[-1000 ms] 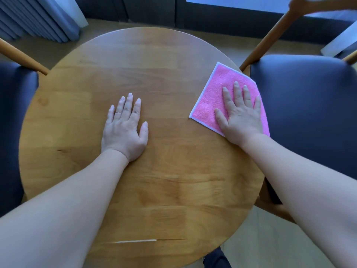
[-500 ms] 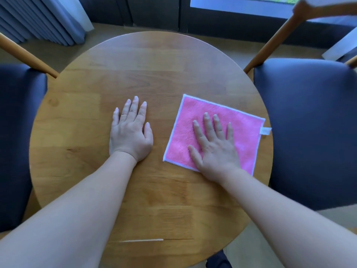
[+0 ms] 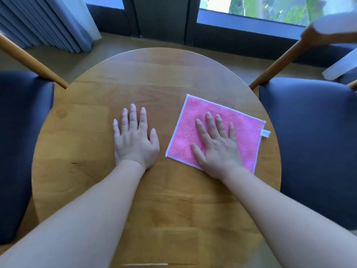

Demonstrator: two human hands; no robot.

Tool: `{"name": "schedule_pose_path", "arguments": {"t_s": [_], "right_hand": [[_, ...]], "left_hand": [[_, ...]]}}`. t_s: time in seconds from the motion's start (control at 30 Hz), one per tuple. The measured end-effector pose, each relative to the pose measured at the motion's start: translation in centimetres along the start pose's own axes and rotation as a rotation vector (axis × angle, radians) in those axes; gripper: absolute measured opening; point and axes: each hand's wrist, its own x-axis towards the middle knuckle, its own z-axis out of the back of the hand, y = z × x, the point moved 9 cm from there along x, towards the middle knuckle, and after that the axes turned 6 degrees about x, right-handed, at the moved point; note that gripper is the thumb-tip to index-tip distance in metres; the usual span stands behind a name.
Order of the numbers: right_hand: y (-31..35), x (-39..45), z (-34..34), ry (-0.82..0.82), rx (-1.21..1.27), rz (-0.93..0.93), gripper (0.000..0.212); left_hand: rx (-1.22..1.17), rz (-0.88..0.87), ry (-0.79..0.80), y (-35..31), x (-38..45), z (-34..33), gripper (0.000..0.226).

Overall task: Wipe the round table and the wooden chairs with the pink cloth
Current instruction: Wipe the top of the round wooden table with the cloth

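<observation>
Five straight fingers of the right hand press flat on the one pink cloth, gripping nothing, while the left hand lies just beside the cloth's left edge, its five fingers likewise straight and spread on bare wood. The cloth lies flat beneath the right palm on the single round table, its white tag beyond the little finger at the table's right rim. Two wooden chairs with dark blue seats flank the hands, one to the left, one to the right.
</observation>
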Motion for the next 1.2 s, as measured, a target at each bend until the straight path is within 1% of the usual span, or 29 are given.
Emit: {"name": "schedule_pose_path", "arguments": {"t_s": [0.13,0.23,0.43,0.6,0.73,0.93,1.2], "right_hand": [[-2.8,4.9,1.7,-0.025,-0.009,-0.060,0.072],[-4.0,8.3,2.8,-0.040,-0.015,-0.071,0.072],[-5.1,13.8,4.3,-0.045,-0.023,-0.071,0.073],[-4.9,15.9,4.5,-0.044,-0.017,-0.077,0.073],[-4.0,15.1,4.3,-0.035,-0.018,-0.046,0.073],[1.0,10.3,2.5,0.008,-0.057,0.134,0.071],[5.7,2.9,0.1,0.070,-0.060,0.333,0.069]], "left_hand": [[-0.004,0.004,-0.003,0.1,-0.2,0.0,0.068],[-0.010,0.009,0.000,0.1,-0.1,0.2,0.069],[-0.004,0.010,0.005,0.2,-0.1,0.2,0.068],[-0.015,0.008,-0.002,0.1,-0.1,0.2,0.068],[-0.017,0.008,0.004,0.1,0.0,0.2,0.068],[-0.021,0.010,0.004,0.1,-0.1,0.3,0.068],[-0.008,0.002,0.011,0.0,-0.1,0.3,0.069]]}}
